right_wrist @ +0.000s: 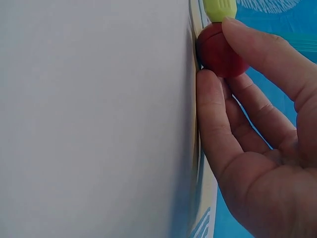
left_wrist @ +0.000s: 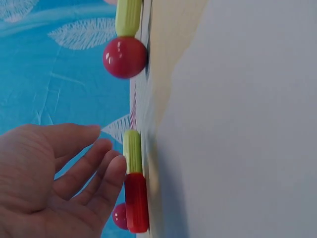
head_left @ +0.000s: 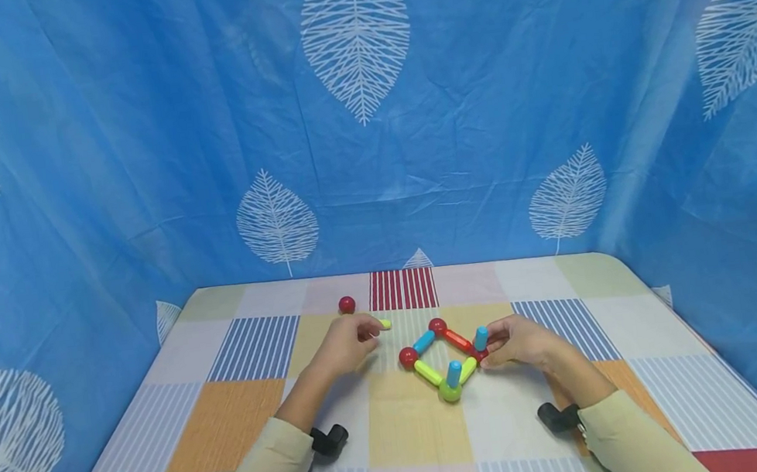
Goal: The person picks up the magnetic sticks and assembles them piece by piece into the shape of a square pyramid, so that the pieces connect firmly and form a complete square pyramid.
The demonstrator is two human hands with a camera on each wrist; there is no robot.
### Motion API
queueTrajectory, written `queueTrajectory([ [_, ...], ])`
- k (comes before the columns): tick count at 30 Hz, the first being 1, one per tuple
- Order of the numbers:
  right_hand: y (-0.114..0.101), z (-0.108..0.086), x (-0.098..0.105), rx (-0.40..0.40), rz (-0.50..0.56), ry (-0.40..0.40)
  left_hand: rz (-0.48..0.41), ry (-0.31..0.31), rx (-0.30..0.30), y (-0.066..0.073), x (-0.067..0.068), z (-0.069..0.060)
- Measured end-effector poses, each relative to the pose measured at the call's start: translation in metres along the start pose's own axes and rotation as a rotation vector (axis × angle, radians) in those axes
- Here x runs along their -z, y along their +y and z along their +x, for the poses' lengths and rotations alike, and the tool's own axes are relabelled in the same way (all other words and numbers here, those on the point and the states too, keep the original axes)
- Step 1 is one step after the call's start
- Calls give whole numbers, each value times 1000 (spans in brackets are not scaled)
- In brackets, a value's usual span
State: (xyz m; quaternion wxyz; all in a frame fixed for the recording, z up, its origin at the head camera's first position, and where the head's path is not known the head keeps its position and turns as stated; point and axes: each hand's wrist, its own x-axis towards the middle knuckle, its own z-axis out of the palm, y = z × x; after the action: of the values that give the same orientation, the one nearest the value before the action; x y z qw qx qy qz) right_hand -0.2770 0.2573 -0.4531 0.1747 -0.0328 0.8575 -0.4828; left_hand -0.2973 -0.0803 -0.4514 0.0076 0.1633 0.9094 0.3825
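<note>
On the cloth-covered table lies a four-sided frame of coloured sticks and balls. Its corners are red balls and a green ball (head_left: 450,391). A blue stick (head_left: 453,373) stands up from the green ball, and another blue stick (head_left: 481,339) rises at the right corner. My right hand (head_left: 520,342) pinches the right-corner red ball (right_wrist: 218,52) between thumb and fingers. To the left of the frame, my left hand (head_left: 350,342) has loosely bent fingers and holds nothing. Just beyond its fingertips lie a loose yellow-green stick (left_wrist: 132,151) and a red stick (left_wrist: 136,203).
A loose red ball (head_left: 347,304) lies behind the left hand. The patchwork tablecloth (head_left: 418,434) reaches back to a blue curtain (head_left: 466,140) with white leaves, which also hangs at both sides.
</note>
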Motion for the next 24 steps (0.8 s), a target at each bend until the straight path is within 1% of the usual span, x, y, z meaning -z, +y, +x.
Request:
queueTrajectory([
  [4,0,1,1,-8,1,-7,5,62,-2,-6,5,3],
  [6,-1,1,1,-11,1,-10,5,76,7,-9,8,5],
  [8,-1,1,1,-14,1,-10,20,78,24,-12,10,6],
  [12,-1,1,1,-12,-8,-9,61,58,66,-18,14,9],
  [15,-1,1,1,-11,-11,-13,92,25,75,-23,18,13],
  [19,-1,0,1,-9,-7,-22,113,-29,83,-25,21,16],
  [24,-1,0,2,-1,0,-36,127,-75,104,-26,21,18],
])
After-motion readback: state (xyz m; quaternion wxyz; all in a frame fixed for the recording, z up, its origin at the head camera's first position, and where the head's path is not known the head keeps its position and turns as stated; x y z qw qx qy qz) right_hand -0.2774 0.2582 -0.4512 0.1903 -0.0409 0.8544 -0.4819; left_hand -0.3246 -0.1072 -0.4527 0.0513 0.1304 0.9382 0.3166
